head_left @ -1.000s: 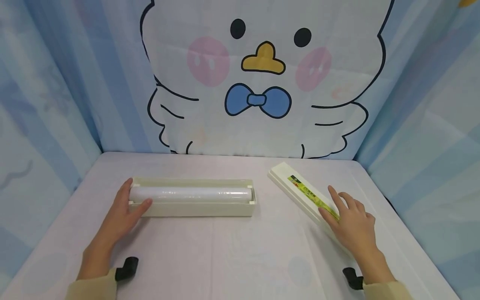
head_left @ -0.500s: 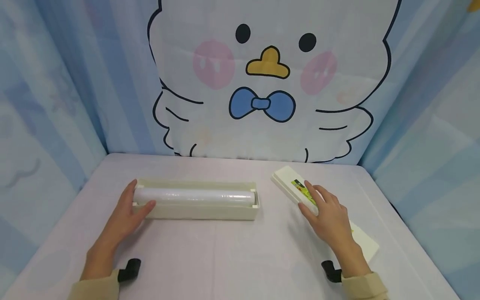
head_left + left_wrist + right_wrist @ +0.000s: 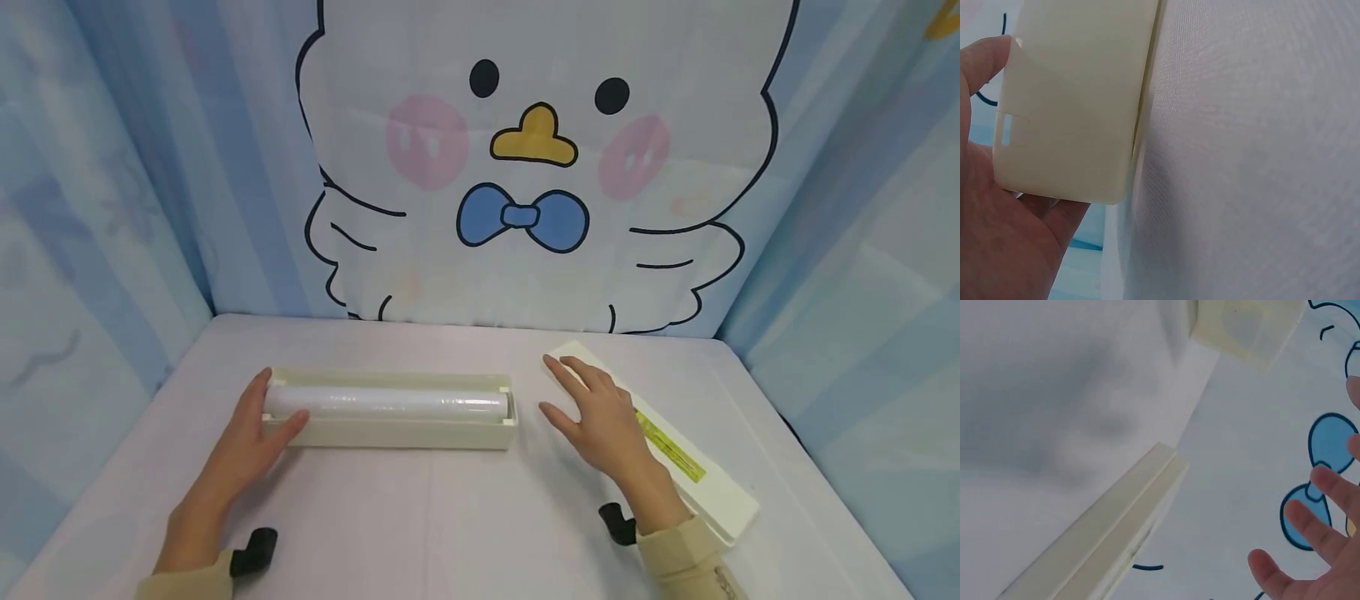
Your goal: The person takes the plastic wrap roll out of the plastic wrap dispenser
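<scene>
A cream cling film box (image 3: 405,434) lies lengthwise on the table, its top uncovered. Inside it rests a shiny roll of clear cling film (image 3: 390,403). My left hand (image 3: 243,446) grips the box's left end, thumb over the front edge; in the left wrist view the fingers go behind the box end (image 3: 1072,125). My right hand (image 3: 607,425) is in the air between the box and its long cream lid (image 3: 723,496), fingers spread, holding nothing. The lid lies slantwise at the right with a yellow-green label (image 3: 671,446); my right hand and forearm hide part of it.
A pale cloth covers the table (image 3: 450,517). Behind it hangs a curtain (image 3: 525,275) with a cartoon duck, and blue striped curtains (image 3: 862,333) close in both sides. Black camera mounts (image 3: 255,552) stick out at both cuffs.
My right hand has moved left from above the lid toward the box's right end, uncovering the lid's lower part. The left hand keeps its grip on the box.
</scene>
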Demonstrator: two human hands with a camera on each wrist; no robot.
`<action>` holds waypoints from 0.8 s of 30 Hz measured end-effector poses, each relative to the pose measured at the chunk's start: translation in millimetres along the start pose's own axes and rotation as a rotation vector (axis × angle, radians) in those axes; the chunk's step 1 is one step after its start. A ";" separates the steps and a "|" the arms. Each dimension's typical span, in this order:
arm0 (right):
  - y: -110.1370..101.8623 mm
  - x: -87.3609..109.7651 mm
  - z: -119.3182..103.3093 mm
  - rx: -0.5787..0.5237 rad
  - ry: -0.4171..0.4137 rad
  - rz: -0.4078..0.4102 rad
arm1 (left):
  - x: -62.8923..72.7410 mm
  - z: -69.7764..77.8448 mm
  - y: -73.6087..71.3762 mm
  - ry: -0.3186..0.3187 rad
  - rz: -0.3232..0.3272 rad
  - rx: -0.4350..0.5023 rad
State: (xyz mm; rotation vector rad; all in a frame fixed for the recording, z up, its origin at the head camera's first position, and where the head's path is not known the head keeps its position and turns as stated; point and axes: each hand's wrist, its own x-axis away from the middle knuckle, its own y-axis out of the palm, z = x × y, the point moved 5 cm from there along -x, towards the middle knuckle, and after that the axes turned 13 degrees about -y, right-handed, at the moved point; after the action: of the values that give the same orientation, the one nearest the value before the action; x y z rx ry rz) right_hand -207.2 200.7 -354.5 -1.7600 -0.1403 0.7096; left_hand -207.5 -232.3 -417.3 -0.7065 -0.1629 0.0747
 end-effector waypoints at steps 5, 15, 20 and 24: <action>3.5 -16.2 -13.9 0.001 -0.082 -0.045 | -2.1 1.8 0.4 0.007 0.000 -0.006; 13.2 -31.3 -28.4 -0.042 -0.145 -0.094 | -2.9 1.0 0.3 -0.010 -0.020 -0.009; 16.1 -36.4 -34.7 -0.047 -0.220 -0.074 | -1.5 0.2 -0.5 -0.008 -0.016 -0.007; 22.1 -39.0 -38.0 -0.041 -0.250 -0.084 | -0.5 -1.1 0.4 -0.007 -0.013 0.003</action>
State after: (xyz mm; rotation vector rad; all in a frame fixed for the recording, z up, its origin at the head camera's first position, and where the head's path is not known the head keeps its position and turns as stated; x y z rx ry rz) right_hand -224.5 144.5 -354.1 -1.6884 -0.3992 0.8685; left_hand -207.8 -232.8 -418.5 -0.7024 -0.1743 0.0649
